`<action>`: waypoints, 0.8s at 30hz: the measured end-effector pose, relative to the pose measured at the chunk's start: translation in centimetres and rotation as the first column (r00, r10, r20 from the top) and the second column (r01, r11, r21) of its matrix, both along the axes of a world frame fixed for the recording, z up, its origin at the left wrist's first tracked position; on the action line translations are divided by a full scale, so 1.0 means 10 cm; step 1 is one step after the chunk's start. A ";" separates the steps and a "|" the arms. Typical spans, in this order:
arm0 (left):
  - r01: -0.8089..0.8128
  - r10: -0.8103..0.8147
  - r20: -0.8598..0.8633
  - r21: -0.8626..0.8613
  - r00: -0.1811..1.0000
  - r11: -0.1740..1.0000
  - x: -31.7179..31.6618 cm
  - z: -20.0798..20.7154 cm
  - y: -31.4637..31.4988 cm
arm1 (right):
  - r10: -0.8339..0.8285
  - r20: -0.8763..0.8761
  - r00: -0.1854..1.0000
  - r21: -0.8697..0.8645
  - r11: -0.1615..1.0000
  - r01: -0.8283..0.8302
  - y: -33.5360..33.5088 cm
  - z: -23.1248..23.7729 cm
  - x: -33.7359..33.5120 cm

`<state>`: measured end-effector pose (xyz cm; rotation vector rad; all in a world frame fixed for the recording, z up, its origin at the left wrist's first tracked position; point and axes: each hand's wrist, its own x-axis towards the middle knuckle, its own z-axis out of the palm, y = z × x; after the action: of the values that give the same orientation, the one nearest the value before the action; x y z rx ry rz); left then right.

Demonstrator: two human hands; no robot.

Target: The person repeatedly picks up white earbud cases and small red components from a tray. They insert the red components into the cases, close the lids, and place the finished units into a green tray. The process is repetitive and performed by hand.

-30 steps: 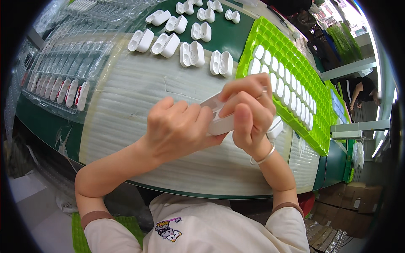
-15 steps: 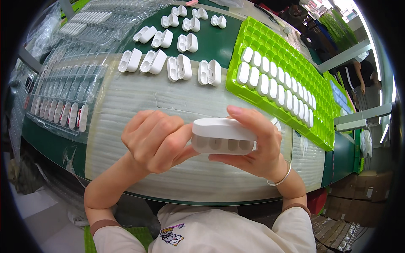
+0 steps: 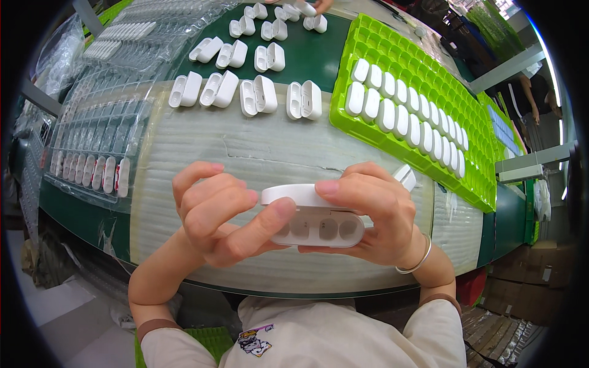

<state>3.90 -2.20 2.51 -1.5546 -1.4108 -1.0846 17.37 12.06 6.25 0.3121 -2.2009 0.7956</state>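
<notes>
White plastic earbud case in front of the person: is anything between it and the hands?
Nothing visible: the right hand holds the open white plastic earbud case directly, and the left hand is at its left end, unobstructed.

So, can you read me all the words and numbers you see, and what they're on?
There are none I can read.
Case: only tiny dark marks inside, too small to make out.
Shirt: a little cartoon; no letters I can make out.
Boxes at lower right: a pale label, too small and blurred.

The left hand (image 3: 216, 218) hides — in part — the white case (image 3: 328, 228).
</notes>
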 end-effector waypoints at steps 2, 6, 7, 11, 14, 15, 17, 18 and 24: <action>-0.022 0.022 -0.002 0.025 1.000 0.999 0.00 0.00 0.00 | 0.006 0.008 1.000 0.016 1.000 -0.006 0.00 0.01 0.00; -0.027 0.044 -0.057 0.269 0.997 0.963 0.01 -0.04 0.20 | 0.042 0.100 0.994 0.063 0.997 -0.048 0.01 0.03 0.04; -0.004 0.037 -0.086 0.362 0.996 0.932 0.01 -0.05 0.27 | 0.058 0.135 0.989 0.074 0.995 -0.068 0.02 0.03 0.04; 0.066 -0.079 -0.211 -0.070 0.974 0.995 -0.02 0.04 0.08 | 0.069 0.203 0.977 0.007 0.997 -0.072 -0.02 -0.03 0.01; 0.106 -0.125 -0.157 -0.126 0.980 0.986 -0.16 0.07 -0.09 | 0.101 0.325 0.940 -0.066 0.994 -0.084 -0.01 0.04 0.03; 0.102 -0.114 -0.114 -0.111 0.987 0.989 -0.21 0.05 -0.15 | 0.106 0.376 0.921 -0.116 0.991 -0.066 -0.01 0.05 0.04; 0.094 -0.095 -0.008 -0.058 0.995 0.994 -0.26 0.01 -0.18 | 0.120 0.468 0.876 -0.180 0.983 -0.039 0.01 0.04 0.06; 0.088 -0.086 0.054 -0.025 0.995 0.996 -0.25 0.01 -0.16 | 0.117 0.472 0.874 -0.184 0.982 -0.032 0.00 0.06 0.06; 0.328 -0.318 0.107 -0.093 0.942 0.940 0.02 0.04 -0.03 | 0.259 0.545 0.797 -0.399 0.917 -0.026 -0.01 0.09 0.04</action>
<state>4.10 -2.47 2.87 -1.8865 -1.3209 -1.3030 17.72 11.95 7.12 0.0342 -2.5329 1.5479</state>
